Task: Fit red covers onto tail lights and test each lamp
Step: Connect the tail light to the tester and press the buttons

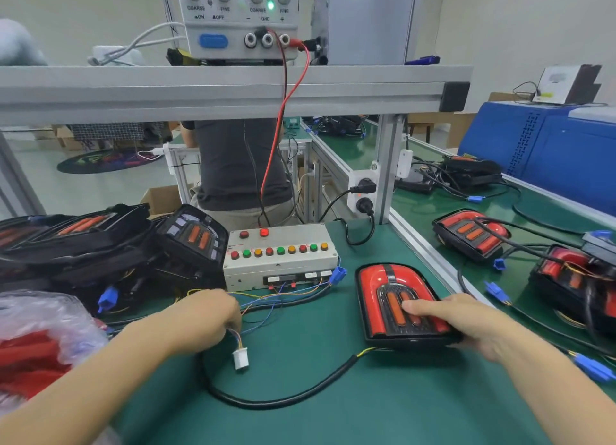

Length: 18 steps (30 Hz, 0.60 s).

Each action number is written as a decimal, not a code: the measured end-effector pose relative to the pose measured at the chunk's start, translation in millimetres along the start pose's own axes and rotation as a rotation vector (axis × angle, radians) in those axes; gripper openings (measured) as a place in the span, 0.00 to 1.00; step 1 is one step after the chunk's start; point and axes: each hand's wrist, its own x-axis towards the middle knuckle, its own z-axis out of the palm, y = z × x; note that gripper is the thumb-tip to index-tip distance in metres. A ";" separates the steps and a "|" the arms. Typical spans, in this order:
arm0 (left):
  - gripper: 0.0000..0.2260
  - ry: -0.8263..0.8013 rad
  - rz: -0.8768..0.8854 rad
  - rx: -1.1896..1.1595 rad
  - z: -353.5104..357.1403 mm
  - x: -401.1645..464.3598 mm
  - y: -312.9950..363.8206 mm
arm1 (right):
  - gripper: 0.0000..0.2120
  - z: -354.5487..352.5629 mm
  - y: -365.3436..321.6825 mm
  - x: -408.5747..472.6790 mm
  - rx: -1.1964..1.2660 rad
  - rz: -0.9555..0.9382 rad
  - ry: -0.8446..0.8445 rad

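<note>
1. Tail light point(396, 304), one unit, on the green mat point(333, 411) in front of you, right of centre. Red cover point(376, 284) already seated on it; fit looks complete, though the near edge is hidden under your hand.
2. Right hand point(466, 324): rests on the lamp's near right corner, thumb laid across the amber strips, fingers curled round the housing edge. You are gripping the lamp.
3. Left hand point(206, 318): fingers curled round a bundle of thin wires; the white plug point(240, 358) dangles just below your fist. You hold the lead, not the plug itself.
4. Lamp cable point(283, 398): black, loops across the mat from the lamp toward your left hand. I cannot tell whether it ends at the white plug.
5. Test box point(280, 254): beyond your hands, rows of coloured buttons, one red lamp lit on top. Blue connector point(339, 274) at its right end.
6. Status, judged: cover step done for this unit; its lamps show no glow, so the test appears still to do.
7. Stock, left: a pile of uncovered black units point(100, 244), and a bag of red covers point(36, 348) at your left elbow. Plenty left.
8. Stock, right: covered units point(470, 234) on the neighbouring bench, near the blue cabinet point(550, 151). Whether tested, not shown.
</note>
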 end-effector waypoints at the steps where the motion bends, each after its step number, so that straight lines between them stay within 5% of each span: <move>1: 0.20 0.006 -0.062 -0.130 -3.7 0.0 1.8 | 0.27 0.1 0.3 0.2 0.044 0.006 -0.015; 3: 0.17 0.096 -0.110 -0.256 -12.6 0.3 11.3 | 0.23 2.1 1.4 -0.1 0.150 0.021 -0.045; 7: 0.12 0.458 -0.027 -0.116 -17.7 8.1 57.2 | 0.16 6.8 4.6 1.1 0.367 0.009 -0.057; 13: 0.10 0.207 -0.155 -0.048 -4.3 54.9 112.4 | 0.07 4.3 10.1 0.4 0.603 -0.010 0.017; 18: 0.15 0.317 -0.262 -0.055 6.4 76.4 116.2 | 0.13 -11.6 17.4 -5.3 0.640 -0.050 0.013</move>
